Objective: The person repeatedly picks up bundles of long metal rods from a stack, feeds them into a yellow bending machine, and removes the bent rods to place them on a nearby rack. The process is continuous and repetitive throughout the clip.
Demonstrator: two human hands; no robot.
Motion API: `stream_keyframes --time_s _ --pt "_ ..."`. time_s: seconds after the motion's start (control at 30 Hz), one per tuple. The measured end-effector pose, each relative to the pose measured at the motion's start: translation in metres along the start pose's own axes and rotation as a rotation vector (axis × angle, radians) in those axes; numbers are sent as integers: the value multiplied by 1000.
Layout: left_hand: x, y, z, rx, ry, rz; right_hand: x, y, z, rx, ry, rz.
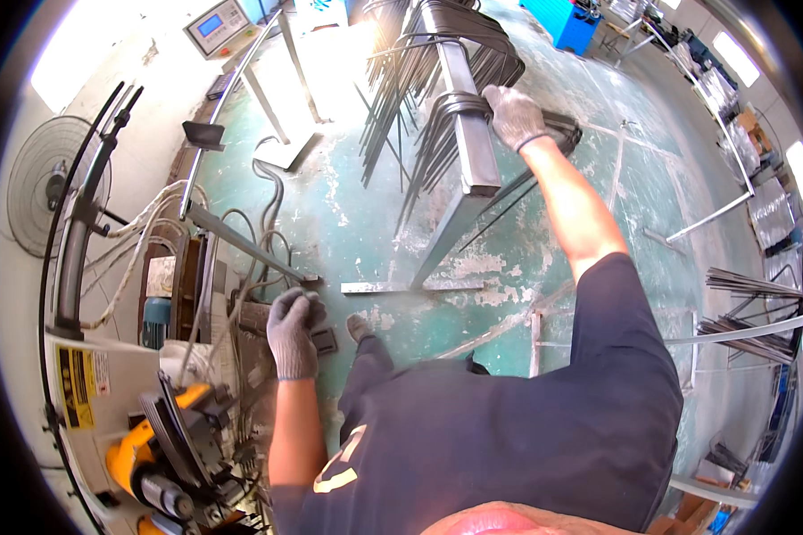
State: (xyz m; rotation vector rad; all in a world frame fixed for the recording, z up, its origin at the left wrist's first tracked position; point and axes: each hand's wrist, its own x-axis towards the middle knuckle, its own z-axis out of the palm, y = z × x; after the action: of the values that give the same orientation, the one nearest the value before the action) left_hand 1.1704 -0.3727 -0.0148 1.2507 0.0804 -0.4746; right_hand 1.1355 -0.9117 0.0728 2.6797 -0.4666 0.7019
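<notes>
Thin dark metal rods, bent into hooks, hang in bundles [459, 105] over a square steel beam [477, 165] on a stand. My right hand [515, 118], in a pale knit glove, reaches out to the nearer bundle. Its fingers are closed at the bend of a rod on the beam's right side; the fingertips are partly hidden. My left hand [293, 334], gloved too with a darker grey palm, hovers at the lower left beside a slanting metal bar [250, 242]. The fingers of that hand are curled in, and nothing shows in them.
On the left stand a machine with orange parts [134, 455], a large fan [52, 183] and hanging hoses [143, 218]. A control box with a screen [216, 28] is at the upper left. The stand's flat foot [375, 288] lies on the worn green floor. More rods [749, 303] are at right.
</notes>
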Motion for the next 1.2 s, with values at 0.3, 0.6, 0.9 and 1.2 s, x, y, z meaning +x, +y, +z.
stream_keyframes --time_s 0.3,0.6,0.9,1.2 --pt "288 47 68 162 -154 281 81 14 46 -77 -230 185" --pt "487 33 272 148 -329 267 103 37 94 -22 -217 337" --pt "469 57 434 400 -840 431 158 40 102 41 -347 339" --pt "703 100 511 392 -463 663 165 36 84 232 -115 473"
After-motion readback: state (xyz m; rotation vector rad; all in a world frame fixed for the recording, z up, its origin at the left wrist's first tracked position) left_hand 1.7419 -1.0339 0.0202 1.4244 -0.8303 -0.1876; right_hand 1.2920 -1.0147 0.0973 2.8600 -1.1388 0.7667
